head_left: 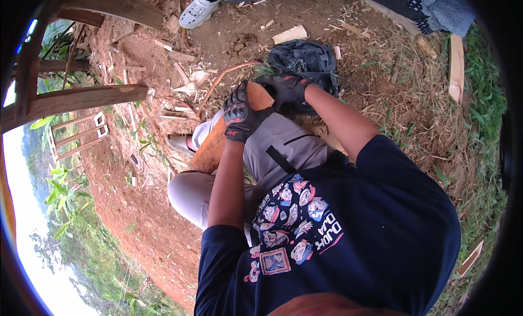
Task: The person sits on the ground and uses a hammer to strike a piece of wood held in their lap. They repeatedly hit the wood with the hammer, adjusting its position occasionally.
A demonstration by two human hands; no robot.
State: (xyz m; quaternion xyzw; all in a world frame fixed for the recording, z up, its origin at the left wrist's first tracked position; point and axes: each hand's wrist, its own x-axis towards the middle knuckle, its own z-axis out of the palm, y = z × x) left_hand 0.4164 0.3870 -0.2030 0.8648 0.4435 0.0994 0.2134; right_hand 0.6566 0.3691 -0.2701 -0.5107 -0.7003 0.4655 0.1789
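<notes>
Nearest the camera: a person's dark navy T-shirt (348, 234) with a colourful cartoon print on the chest, filling the lower middle of the view; below it, pale grey trousers (283, 147) on bent knees.
Left hand: the left hand (238, 115), in a black glove with red marks, is curled narrow around the upper end of an orange-brown wooden piece (218, 141), gripping it.
Wooden piece: it lies slanted across the person's lap, its rounded top just under the two hands, its lower end near the left knee.
Right hand: the right hand (287, 87), in a black glove, rests closed on the top of the wooden piece, close against a black plastic bag (305, 62); how tightly it grips I cannot tell.
Black bag: crumpled on the soil just beyond the hands, with a little green showing at its edge.
Ground: red-brown earth (141, 207) strewn with wood chips and dry straw; grass along the right side.
Other person: a white shoe (199, 11) at the top edge.
Left side: rough timber beams (76, 98), and a green hillside far below.
</notes>
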